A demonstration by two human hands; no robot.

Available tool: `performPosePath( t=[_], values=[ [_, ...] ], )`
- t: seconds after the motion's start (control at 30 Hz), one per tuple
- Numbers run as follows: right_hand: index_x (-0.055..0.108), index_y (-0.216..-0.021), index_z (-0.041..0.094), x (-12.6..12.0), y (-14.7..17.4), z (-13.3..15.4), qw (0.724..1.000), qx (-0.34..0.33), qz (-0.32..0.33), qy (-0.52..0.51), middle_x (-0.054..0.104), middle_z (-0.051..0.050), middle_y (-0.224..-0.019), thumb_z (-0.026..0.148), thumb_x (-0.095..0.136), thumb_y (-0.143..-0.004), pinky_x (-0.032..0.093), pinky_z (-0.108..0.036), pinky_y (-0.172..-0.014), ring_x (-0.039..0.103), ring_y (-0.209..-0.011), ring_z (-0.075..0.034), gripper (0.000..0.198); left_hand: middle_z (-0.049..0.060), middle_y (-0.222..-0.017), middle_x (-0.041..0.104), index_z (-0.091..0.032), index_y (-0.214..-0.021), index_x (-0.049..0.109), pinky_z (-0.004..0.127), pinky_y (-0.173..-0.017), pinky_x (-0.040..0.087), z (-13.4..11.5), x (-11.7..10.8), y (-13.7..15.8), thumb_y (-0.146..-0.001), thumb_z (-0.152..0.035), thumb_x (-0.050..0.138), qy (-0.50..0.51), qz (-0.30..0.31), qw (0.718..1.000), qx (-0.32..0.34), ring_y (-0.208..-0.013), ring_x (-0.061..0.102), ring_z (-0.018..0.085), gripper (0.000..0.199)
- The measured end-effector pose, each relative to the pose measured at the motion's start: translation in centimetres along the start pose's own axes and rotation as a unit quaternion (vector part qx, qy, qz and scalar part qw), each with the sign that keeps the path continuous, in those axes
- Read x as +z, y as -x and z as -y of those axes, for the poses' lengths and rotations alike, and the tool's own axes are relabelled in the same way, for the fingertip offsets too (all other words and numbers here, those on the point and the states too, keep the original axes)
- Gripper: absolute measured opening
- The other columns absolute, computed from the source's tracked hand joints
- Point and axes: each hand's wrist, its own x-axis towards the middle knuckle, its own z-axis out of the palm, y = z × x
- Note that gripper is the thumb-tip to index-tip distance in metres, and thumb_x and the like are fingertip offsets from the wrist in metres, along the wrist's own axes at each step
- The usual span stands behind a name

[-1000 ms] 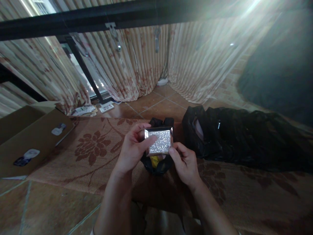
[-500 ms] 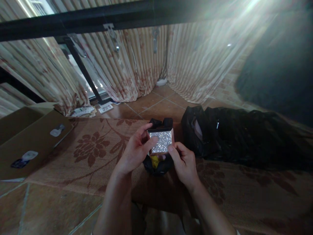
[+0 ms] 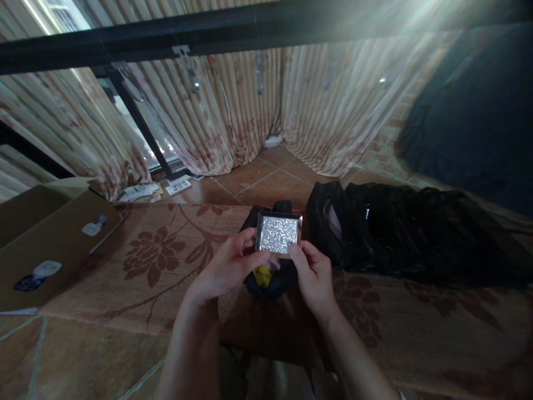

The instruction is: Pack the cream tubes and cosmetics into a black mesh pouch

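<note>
Between my hands is a small rectangular piece with a mirrored rim and a sparkling silver face (image 3: 278,233), tilted toward me. My left hand (image 3: 231,264) grips its left side, thumb along the lower edge and fingers at the left rim. At the lower right corner, my right hand (image 3: 313,272) pinches it with the thumb on the front; those fingers are partly hidden behind. Just beneath sits an open black bag (image 3: 270,291), with something yellow (image 3: 263,276) showing inside it. The back of the sparkling piece is hidden.
A long black bag (image 3: 400,233) lies to the right on the floral cloth (image 3: 154,250). An open cardboard box (image 3: 79,239) stands at left, papers (image 3: 141,191) behind it. A dark bar (image 3: 225,28) crosses above, before the curtains (image 3: 233,105).
The sparkling piece has turned slightly and shifted a little right and up. My left thumb has slid from its face down to the lower edge.
</note>
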Motion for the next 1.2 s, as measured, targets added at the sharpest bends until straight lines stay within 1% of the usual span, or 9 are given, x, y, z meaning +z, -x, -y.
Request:
performPosePath(
  t=[0.17,0.27,0.4,0.57,0.7,0.93,1.07,1.2],
  values=[
    [0.053,-0.069,0.018,-0.28,0.1,-0.21,0.998,-0.024,0.007,0.05,0.049,0.004,-0.062,0.043,0.05,-0.093,0.035,-0.021,-0.054,0.044,-0.058,-0.01,0.035,0.005,-0.084,0.07,-0.014,-0.106,0.058,0.03,-0.074,0.053,-0.21,0.24,-0.1,-0.081,-0.025,0.065,0.032,-0.01,0.999,0.0,-0.073,0.067,0.017,0.029],
    [0.051,-0.068,0.018,-0.29,0.12,-0.29,0.998,-0.03,0.007,0.06,0.047,0.004,-0.062,0.043,0.048,-0.094,0.034,-0.021,-0.053,0.044,-0.058,-0.009,0.036,0.005,-0.084,0.07,-0.014,-0.105,0.058,0.03,-0.072,0.053,-0.33,0.33,-0.08,-0.08,-0.025,0.066,0.034,-0.011,0.999,-0.007,-0.072,0.067,0.016,0.028],
    [0.052,-0.068,0.018,-0.24,0.11,-0.29,0.997,-0.036,0.002,0.073,0.048,0.004,-0.061,0.042,0.048,-0.094,0.033,-0.021,-0.053,0.044,-0.057,-0.009,0.036,0.005,-0.085,0.07,-0.014,-0.107,0.057,0.032,-0.075,0.053,-0.15,0.3,-0.09,-0.081,-0.025,0.065,0.048,-0.005,0.999,-0.013,-0.074,0.068,0.017,0.029],
    [0.055,-0.071,0.017,-0.24,0.1,-0.41,0.996,-0.036,0.005,0.076,0.051,0.004,-0.063,0.042,0.048,-0.095,0.035,-0.021,-0.055,0.046,-0.058,-0.01,0.035,0.006,-0.083,0.07,-0.013,-0.107,0.056,0.033,-0.075,0.054,0.07,0.27,-0.21,-0.081,-0.026,0.065,0.04,-0.009,0.999,-0.007,-0.072,0.068,0.017,0.03],
    [0.054,-0.07,0.018,-0.27,0.1,-0.5,0.996,-0.035,0.005,0.086,0.049,0.004,-0.062,0.042,0.048,-0.094,0.035,-0.021,-0.055,0.046,-0.058,-0.01,0.035,0.006,-0.084,0.07,-0.014,-0.105,0.057,0.031,-0.072,0.054,-0.04,0.32,-0.26,-0.081,-0.027,0.065,0.022,-0.02,1.0,-0.005,-0.072,0.068,0.017,0.028],
    [0.053,-0.069,0.018,-0.31,0.07,-0.3,0.995,-0.036,0.008,0.093,0.049,0.004,-0.061,0.041,0.049,-0.094,0.035,-0.021,-0.053,0.045,-0.057,-0.01,0.034,0.005,-0.081,0.07,-0.014,-0.104,0.059,0.031,-0.072,0.054,-0.14,0.49,-0.29,-0.08,-0.027,0.065,0.02,-0.026,0.999,-0.004,-0.071,0.068,0.017,0.028],
    [0.052,-0.068,0.018,-0.3,0.11,-0.13,0.995,-0.038,0.011,0.097,0.047,0.005,-0.059,0.041,0.049,-0.094,0.034,-0.021,-0.052,0.044,-0.056,-0.009,0.035,0.004,-0.079,0.068,-0.013,-0.102,0.059,0.031,-0.071,0.054,-0.32,0.61,-0.28,-0.079,-0.028,0.066,0.003,-0.043,0.999,-0.004,-0.07,0.067,0.017,0.028],
    [0.053,-0.069,0.018,-0.29,0.13,-0.21,0.994,-0.034,0.014,0.1,0.047,0.004,-0.061,0.042,0.049,-0.094,0.034,-0.021,-0.053,0.044,-0.056,-0.009,0.035,0.003,-0.079,0.067,-0.013,-0.099,0.059,0.031,-0.071,0.054,-0.33,0.6,-0.33,-0.079,-0.028,0.066,-0.012,-0.047,0.999,-0.004,-0.07,0.067,0.017,0.026]
  ],
)
